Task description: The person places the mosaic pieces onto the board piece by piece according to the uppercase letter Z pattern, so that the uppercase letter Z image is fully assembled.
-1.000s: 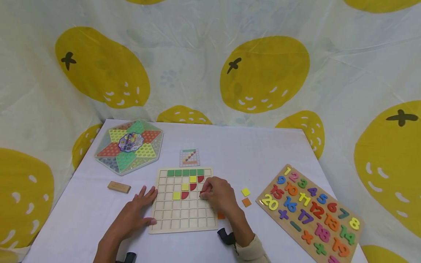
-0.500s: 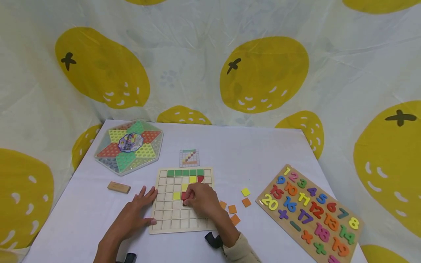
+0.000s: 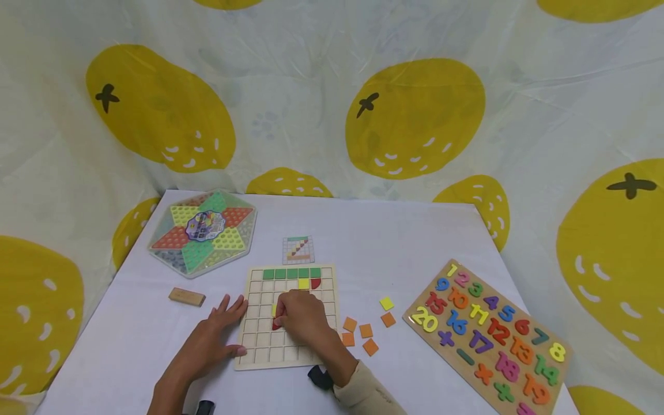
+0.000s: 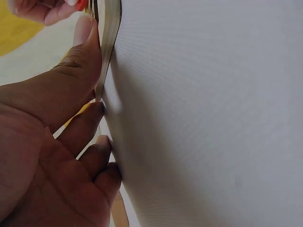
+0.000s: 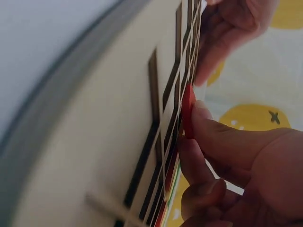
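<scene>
A wooden grid board [image 3: 256, 348] lies on the table, with a row of green tiles [image 3: 286, 274] near its far edge. My right hand [image 3: 305, 318] is over the middle of the board. Its thumb and a finger pinch a red quarter-round tile [image 5: 187, 111], low at the grid just below a yellow tile [image 3: 274, 309]. Another yellow tile [image 3: 303, 283] and a red quarter-round [image 3: 315, 283] sit side by side further up; the hand hides the cells between. My left hand [image 3: 210, 334] rests along the board's left edge, fingers spread and thumb at the rim.
Several loose orange tiles [image 3: 366, 330] and one yellow tile [image 3: 386, 303] lie right of the board. A pattern card [image 3: 298, 249] lies beyond it. Around these are a number puzzle board [image 3: 490, 334], a hexagonal star-patterned game box [image 3: 204, 230] and a small wooden block [image 3: 187, 297].
My right hand has moved left across the board with the red quarter-round tile, from the right-hand cells to below the leftmost yellow tile. The left hand has stayed put.
</scene>
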A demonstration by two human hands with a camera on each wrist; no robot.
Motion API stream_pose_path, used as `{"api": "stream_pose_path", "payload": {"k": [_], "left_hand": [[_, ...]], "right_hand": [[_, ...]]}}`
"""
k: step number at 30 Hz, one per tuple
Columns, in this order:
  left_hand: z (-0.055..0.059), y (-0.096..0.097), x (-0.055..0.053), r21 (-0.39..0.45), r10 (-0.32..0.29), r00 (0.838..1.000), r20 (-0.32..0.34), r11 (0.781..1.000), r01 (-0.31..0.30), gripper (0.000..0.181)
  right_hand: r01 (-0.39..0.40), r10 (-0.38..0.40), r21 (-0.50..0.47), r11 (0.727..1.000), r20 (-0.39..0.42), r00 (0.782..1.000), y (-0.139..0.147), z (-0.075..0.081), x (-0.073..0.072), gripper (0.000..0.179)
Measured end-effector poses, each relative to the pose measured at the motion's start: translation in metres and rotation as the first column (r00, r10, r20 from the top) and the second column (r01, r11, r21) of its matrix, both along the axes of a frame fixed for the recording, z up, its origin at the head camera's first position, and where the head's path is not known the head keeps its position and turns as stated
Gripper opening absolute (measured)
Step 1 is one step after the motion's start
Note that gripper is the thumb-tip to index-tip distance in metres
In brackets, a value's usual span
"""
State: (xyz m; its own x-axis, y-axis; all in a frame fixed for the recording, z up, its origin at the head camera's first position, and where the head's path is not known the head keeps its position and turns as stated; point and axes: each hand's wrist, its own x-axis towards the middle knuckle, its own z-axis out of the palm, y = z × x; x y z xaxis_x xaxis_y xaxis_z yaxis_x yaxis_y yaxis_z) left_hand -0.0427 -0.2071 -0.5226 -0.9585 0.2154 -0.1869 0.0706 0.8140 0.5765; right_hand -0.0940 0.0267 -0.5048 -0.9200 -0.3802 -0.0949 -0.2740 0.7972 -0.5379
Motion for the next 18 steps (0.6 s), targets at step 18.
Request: {"api": "stream_pose_path", "payload": {"k": [18], "left_hand": [[-0.001,0.0,-0.001,-0.003,0.009,1.0,0.017,1.0,-0.009,0.107]], "right_hand": [[-0.005,0.002,-0.066,0.998,-0.052,0.999,0.015,0.005,-0.001,0.008]]}}
